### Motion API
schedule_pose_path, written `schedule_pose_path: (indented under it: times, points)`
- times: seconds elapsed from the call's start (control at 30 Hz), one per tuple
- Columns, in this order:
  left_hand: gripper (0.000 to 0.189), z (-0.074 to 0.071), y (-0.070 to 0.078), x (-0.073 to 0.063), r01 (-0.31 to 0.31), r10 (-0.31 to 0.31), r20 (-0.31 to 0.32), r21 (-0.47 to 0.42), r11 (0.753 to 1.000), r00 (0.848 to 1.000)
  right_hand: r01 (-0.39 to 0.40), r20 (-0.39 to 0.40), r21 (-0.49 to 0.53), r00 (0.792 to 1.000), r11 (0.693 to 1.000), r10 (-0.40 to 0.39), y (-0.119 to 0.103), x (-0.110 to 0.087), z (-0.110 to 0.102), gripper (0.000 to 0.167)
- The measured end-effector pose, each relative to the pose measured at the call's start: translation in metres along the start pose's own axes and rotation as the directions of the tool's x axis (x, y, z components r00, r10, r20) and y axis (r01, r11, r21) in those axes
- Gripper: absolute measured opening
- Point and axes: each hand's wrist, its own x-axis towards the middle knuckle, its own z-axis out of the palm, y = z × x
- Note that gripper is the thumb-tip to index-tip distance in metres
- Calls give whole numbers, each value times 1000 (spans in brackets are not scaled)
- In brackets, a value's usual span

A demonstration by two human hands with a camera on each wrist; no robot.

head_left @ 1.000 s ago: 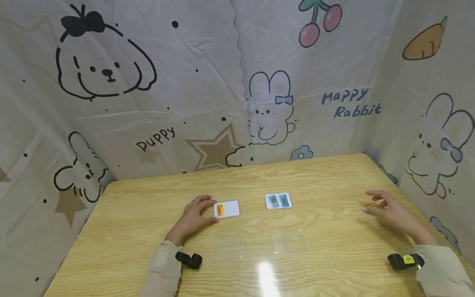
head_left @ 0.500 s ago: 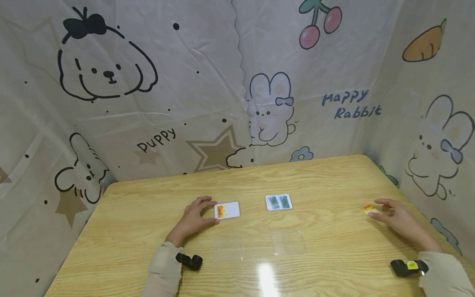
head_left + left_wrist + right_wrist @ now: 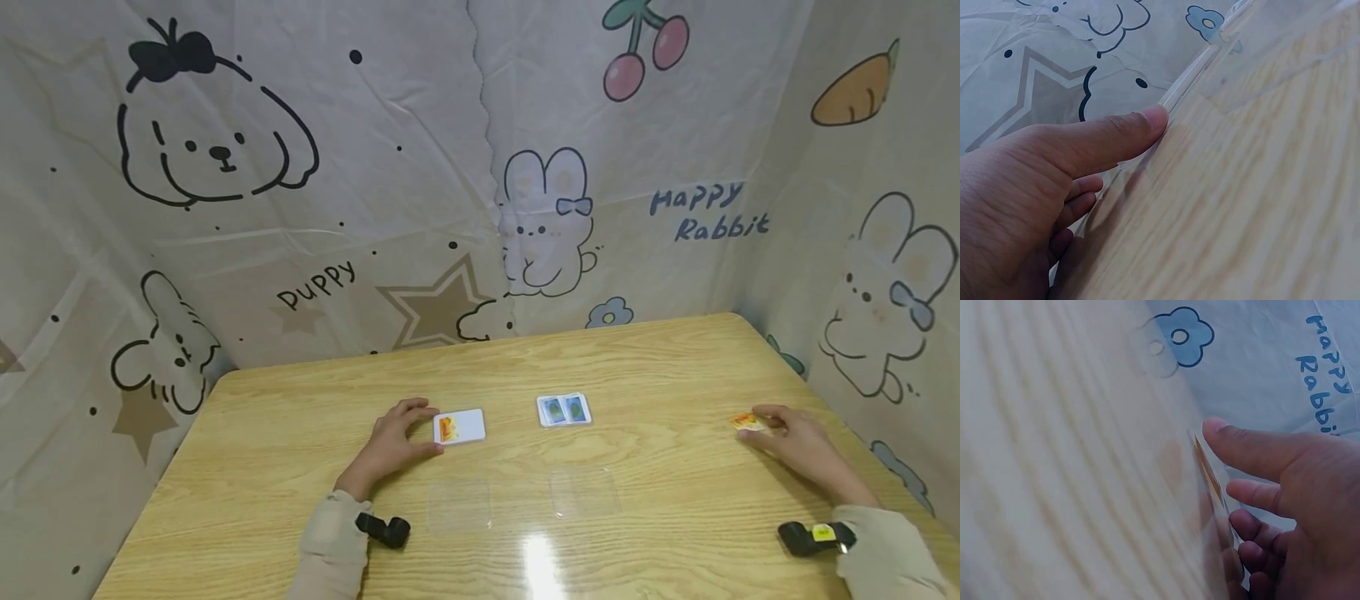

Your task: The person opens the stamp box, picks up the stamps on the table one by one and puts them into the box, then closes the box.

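Note:
A white card stack [image 3: 466, 426] with an orange picture at one end lies flat on the table. My left hand [image 3: 386, 440] holds its left end, fingers at the far corner and thumb at the near one. In the left wrist view the thumb [image 3: 1116, 134] presses along a clear edge. At the far right an orange-yellow card [image 3: 746, 422] lies on the table. My right hand [image 3: 806, 450] spans its right end between thumb and fingers. The right wrist view shows this card [image 3: 1211, 467] edge-on beside the thumb and curled fingers; palm contact is hidden.
A second stack of cards [image 3: 564, 410] with blue-green pictures lies between the hands, farther back. Two flat clear plastic pieces, one left [image 3: 459, 505] and one right [image 3: 584, 492], lie near the front. A printed curtain [image 3: 420, 167] stands behind the wooden table [image 3: 300, 467].
My right hand has lowered the orange-yellow card to the table, drawn back a little, then moved left around its end. The left hand has stayed at the white stack.

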Motion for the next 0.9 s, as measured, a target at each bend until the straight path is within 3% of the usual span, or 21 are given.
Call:
schedule_pose_path:
  times: [0.4,0.9]
  points:
    - [62,-1,1,0,0,0,-5,0,1000,1000,-11,-49,-62,999,998,8,-3,4,4,65]
    - [62,-1,3,-2,6,-6,-1,-11,1000,1000,-65,5,-20,998,998,65,-8,3,2,63]
